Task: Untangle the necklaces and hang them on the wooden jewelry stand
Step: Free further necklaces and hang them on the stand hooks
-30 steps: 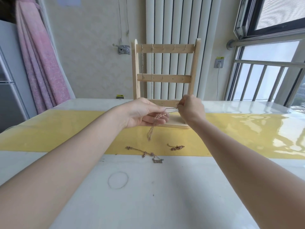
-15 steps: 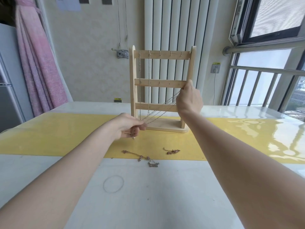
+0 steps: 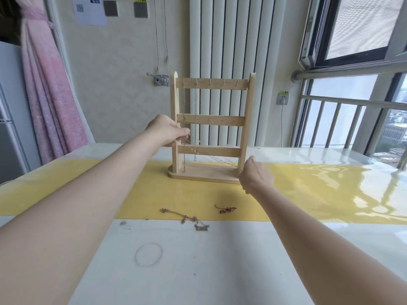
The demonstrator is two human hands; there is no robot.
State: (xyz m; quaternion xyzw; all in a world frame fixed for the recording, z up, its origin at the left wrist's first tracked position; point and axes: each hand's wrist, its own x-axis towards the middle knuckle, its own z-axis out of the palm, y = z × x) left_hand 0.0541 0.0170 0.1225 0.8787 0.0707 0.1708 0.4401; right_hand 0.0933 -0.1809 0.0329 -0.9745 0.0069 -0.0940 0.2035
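The wooden jewelry stand (image 3: 211,121) stands on the yellow runner, with two silver chains hanging from hooks on its top bar at the left. My left hand (image 3: 167,130) pinches one end of a thin chain (image 3: 217,158) beside the stand's left post. That chain runs down and right to my right hand (image 3: 255,176), which pinches the other end by the stand's right foot. On the table in front lie a gold necklace with a nameplate (image 3: 187,219) and a small bunched gold chain (image 3: 226,209).
A yellow runner (image 3: 88,190) crosses the white table. A thin wire ring (image 3: 148,254) lies near the front. A radiator, a wall socket and window bars stand behind; a pink curtain hangs at left.
My left hand has risen from the table to the stand's left post. My right hand has dropped from the middle bar to the stand's base. The chain now slants the other way.
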